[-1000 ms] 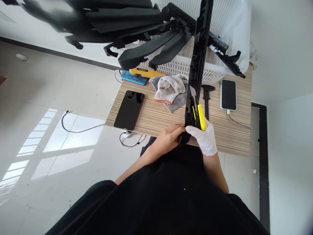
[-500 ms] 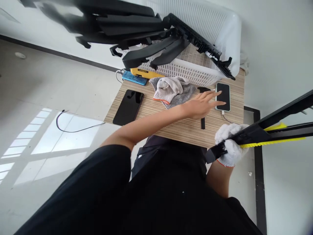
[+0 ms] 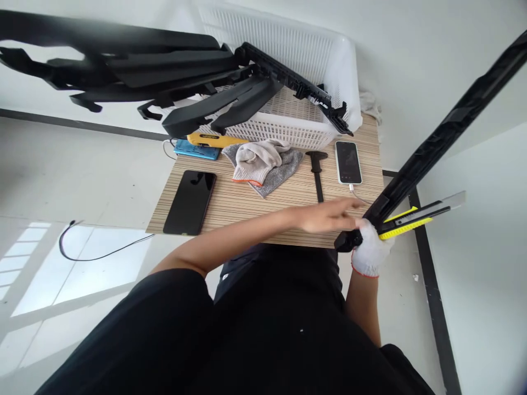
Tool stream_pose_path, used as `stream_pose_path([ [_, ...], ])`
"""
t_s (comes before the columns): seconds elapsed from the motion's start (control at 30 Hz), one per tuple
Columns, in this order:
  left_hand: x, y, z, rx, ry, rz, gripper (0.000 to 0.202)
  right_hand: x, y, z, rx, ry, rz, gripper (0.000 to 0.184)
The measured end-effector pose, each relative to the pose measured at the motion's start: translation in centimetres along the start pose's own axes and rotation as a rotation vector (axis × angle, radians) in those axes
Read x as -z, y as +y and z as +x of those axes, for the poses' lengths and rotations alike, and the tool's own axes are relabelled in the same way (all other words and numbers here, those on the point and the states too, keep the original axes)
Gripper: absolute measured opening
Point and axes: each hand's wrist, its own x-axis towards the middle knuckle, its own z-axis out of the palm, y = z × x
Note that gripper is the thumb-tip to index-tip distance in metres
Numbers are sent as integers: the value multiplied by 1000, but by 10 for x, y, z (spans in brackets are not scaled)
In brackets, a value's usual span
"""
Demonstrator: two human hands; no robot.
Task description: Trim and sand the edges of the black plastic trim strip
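My right hand [image 3: 371,252], in a white knit glove, is wrapped round a long black plastic strip [image 3: 438,137] and a yellow and black utility knife [image 3: 407,224]. The strip slants up to the right past the table edge. The knife points right with its blade out. My bare left hand [image 3: 327,215] is over the table's front edge, fingers stretched toward the strip's lower end and the glove. Its fingertips come close to the glove; whether they touch I cannot tell. Behind it lies a black hammer-shaped tool [image 3: 317,167], its lower end by my hand.
A white plastic basket [image 3: 284,123] at the back holds several black plastic trim parts [image 3: 173,66] jutting left. On the wooden table [image 3: 255,214] lie a dark phone [image 3: 190,202], a plugged-in phone [image 3: 348,162], gloves [image 3: 263,162], a yellow tool [image 3: 214,140] and a blue case [image 3: 196,150].
My left hand has left the plugged-in phone and come down toward my right hand. The black strip has swung upward, and the knife blade now shows. The whole view has shifted.
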Motion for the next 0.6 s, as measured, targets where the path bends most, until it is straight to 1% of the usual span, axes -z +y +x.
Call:
stream_pose_path([
  [0.03,-10,1,-2,-10,-30,-88,72,-3,2,3,-35,13,17,37],
  [0.07,-18,1,-1,-7,-35,-138,77,-5,4,6,-51,25,27,40],
  [0.13,-30,-4,6,2,-14,-223,71,-4,6,11,-54,79,-15,41],
  [0.2,-35,-12,15,25,-50,-361,68,3,6,17,-52,106,-118,38],
  [0.23,-37,-15,19,38,-87,-446,72,8,6,19,-55,83,-165,38],
  [0.33,-40,-21,28,102,-176,-642,97,24,7,28,-40,-32,-230,41],
  [0.4,-43,-24,33,157,-168,-733,105,32,6,33,-13,-55,-285,42],
  [0.47,-46,-28,37,213,-129,-813,109,38,3,38,21,-27,-409,40],
  [0.53,-49,-33,40,250,-77,-874,112,47,-2,41,24,-8,-519,38],
  [0.6,-51,-37,41,260,-48,-913,113,62,-8,42,-21,-74,-528,38],
])
